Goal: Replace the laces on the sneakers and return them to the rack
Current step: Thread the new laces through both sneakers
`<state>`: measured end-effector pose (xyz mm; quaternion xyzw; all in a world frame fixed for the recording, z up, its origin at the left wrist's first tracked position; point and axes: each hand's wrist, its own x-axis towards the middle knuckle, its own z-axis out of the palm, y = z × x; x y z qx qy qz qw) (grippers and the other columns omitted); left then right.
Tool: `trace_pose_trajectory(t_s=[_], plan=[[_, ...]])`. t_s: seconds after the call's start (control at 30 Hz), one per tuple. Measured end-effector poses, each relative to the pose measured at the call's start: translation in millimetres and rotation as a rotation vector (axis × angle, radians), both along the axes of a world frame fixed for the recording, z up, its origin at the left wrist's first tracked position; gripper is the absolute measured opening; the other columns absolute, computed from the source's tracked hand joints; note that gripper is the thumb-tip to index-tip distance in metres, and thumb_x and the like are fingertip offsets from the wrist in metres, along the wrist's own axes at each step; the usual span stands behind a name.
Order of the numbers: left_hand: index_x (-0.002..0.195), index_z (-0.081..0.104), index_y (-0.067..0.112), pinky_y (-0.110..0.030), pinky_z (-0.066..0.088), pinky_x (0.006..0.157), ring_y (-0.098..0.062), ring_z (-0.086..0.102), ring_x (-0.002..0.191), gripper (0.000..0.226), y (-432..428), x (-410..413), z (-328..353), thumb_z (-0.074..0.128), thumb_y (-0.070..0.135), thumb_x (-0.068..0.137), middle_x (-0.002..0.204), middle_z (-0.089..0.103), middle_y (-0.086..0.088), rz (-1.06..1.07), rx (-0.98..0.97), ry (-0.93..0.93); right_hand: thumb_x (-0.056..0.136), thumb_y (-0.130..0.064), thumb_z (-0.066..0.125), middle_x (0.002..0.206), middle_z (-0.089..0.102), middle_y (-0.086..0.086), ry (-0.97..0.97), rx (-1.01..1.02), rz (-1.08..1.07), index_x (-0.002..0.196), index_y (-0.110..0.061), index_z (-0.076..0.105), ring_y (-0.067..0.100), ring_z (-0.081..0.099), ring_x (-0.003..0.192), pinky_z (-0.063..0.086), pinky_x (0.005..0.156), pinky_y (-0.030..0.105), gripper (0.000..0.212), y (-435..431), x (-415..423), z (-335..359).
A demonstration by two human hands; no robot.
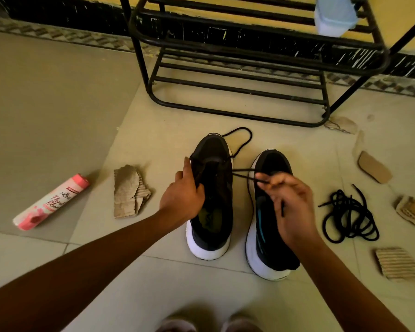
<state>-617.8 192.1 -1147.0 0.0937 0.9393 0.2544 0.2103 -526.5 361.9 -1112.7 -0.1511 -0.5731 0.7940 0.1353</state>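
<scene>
- Sneakers: the left sneaker (213,188) and the right sneaker (268,212), both black with white soles, stand side by side on the tiled floor (58,92), toes pointing far, just near of the black metal rack (237,68).
- The left hand (182,195) grips the left side of the left sneaker near its eyelets, fingers curled over the upper.
- The right hand (288,202) pinches a black lace (243,172) that runs taut from the left sneaker across to its fingers, above the right sneaker; another part of this lace loops past the left sneaker's toe.
- A loose black lace (350,216) lies coiled on the floor right of the right sneaker.
- A pink spray can (50,202) lies on its side far to the left.
- Torn cardboard pieces (130,190) are scattered left and right of the shoes.
- A pale plastic container (333,15) sits on the rack's upper right.
</scene>
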Motion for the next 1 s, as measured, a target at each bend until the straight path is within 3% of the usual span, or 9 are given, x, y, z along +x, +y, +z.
trace_pose_trajectory(t_s=[0.1, 0.17, 0.27, 0.37, 0.43, 0.6, 0.73, 0.9, 1.0], plan=[[0.150, -0.004, 0.015, -0.044, 0.045, 0.088, -0.038, 0.054, 0.112, 0.067, 1.2, -0.4, 0.0, 0.036, 0.025, 0.098, 0.140, 0.037, -0.018, 0.009, -0.005, -0.033, 0.050, -0.010, 0.074, 0.065, 0.064, 0.002, 0.030, -0.443, -0.111, 0.053, -0.018, 0.062, 0.021, 0.069, 0.088, 0.054, 0.090, 0.035, 0.015, 17.6, 5.5, 10.1], [0.150, -0.003, 0.014, -0.044, 0.044, 0.091, -0.038, 0.052, 0.115, 0.066, 1.2, -0.4, 0.8, 0.035, 0.026, 0.097, 0.141, 0.036, -0.018, 0.013, -0.008, -0.062, 0.060, -0.012, 0.072, 0.055, 0.059, 0.000, -0.106, -0.372, -0.098, 0.049, -0.017, 0.058, 0.020, 0.066, 0.071, 0.057, 0.076, 0.031, 0.018, 26.6, 6.2, 12.6], [0.150, -0.001, 0.015, -0.044, 0.042, 0.092, -0.039, 0.050, 0.117, 0.066, 0.0, -2.0, 0.5, 0.035, 0.027, 0.097, 0.141, 0.037, -0.018, 0.019, -0.011, -0.097, 0.086, -0.004, 0.058, 0.055, 0.056, -0.005, -0.520, 0.490, 0.123, 0.052, -0.018, 0.055, 0.017, 0.056, 0.062, 0.051, 0.061, 0.027, 0.037, 31.5, 1.9, 12.8], [0.150, 0.003, 0.015, -0.045, 0.042, 0.094, -0.039, 0.049, 0.118, 0.063, 1.7, -2.1, 3.1, 0.035, 0.027, 0.097, 0.139, 0.038, -0.018, 0.004, -0.008, -0.110, 0.081, -0.032, 0.068, 0.098, 0.056, -0.003, -0.709, 1.224, 0.400, 0.069, -0.025, 0.062, 0.015, 0.054, 0.091, 0.044, 0.080, 0.030, 0.016, 23.7, -3.2, 26.4], [0.149, 0.004, 0.015, -0.045, 0.041, 0.094, -0.039, 0.049, 0.118, 0.062, 3.0, -1.8, 4.7, 0.035, 0.027, 0.097, 0.138, 0.039, -0.019, 0.000, -0.005, -0.117, 0.081, -0.043, 0.067, 0.127, 0.043, 0.002, -0.759, 1.471, 0.435, 0.086, -0.026, 0.068, 0.024, 0.042, 0.117, 0.038, 0.096, 0.035, 0.019, 13.7, -9.2, 31.1], [0.146, 0.015, 0.015, -0.045, 0.041, 0.092, -0.040, 0.049, 0.116, 0.056, 3.2, -2.5, 5.7, 0.037, 0.027, 0.096, 0.131, 0.043, -0.019, 0.011, 0.020, -0.134, 0.089, -0.031, 0.060, 0.121, 0.055, 0.001, -0.246, 1.506, 0.310, 0.111, -0.021, 0.068, 0.021, 0.048, 0.111, 0.040, 0.090, 0.030, 0.025, -20.1, -46.5, 22.8], [0.141, 0.025, 0.015, -0.046, 0.042, 0.090, -0.041, 0.050, 0.110, 0.051, 4.4, -2.3, 6.4, 0.038, 0.025, 0.093, 0.125, 0.045, -0.019, 0.008, 0.025, -0.153, 0.093, -0.025, 0.054, 0.117, 0.055, 0.006, -0.288, 1.604, 0.469, 0.123, -0.017, 0.057, 0.025, 0.058, 0.103, 0.048, 0.081, 0.033, 0.031, -41.8, -75.4, -3.0], [0.141, 0.026, 0.018, -0.045, 0.043, 0.091, -0.039, 0.052, 0.109, 0.049, 3.9, -3.4, 7.2, 0.036, 0.026, 0.094, 0.125, 0.045, -0.017, 0.009, 0.043, -0.156, 0.093, -0.010, 0.050, 0.108, 0.056, 0.009, -0.317, 1.646, 0.413, 0.109, -0.012, 0.064, 0.029, 0.062, 0.090, 0.050, 0.071, 0.034, 0.022, -47.3, -93.0, -15.3], [0.139, 0.030, 0.016, -0.046, 0.044, 0.092, -0.040, 0.053, 0.108, 0.045, 3.9, -2.3, 5.0, 0.034, 0.027, 0.095, 0.125, 0.045, -0.017, 0.056, 0.039, -0.150, 0.093, -0.016, 0.052, 0.101, 0.057, 0.005, -0.256, 1.560, 0.375, 0.099, -0.013, 0.068, 0.023, 0.061, 0.085, 0.049, 0.069, 0.032, 0.017, -45.6, -86.7, -17.3]])
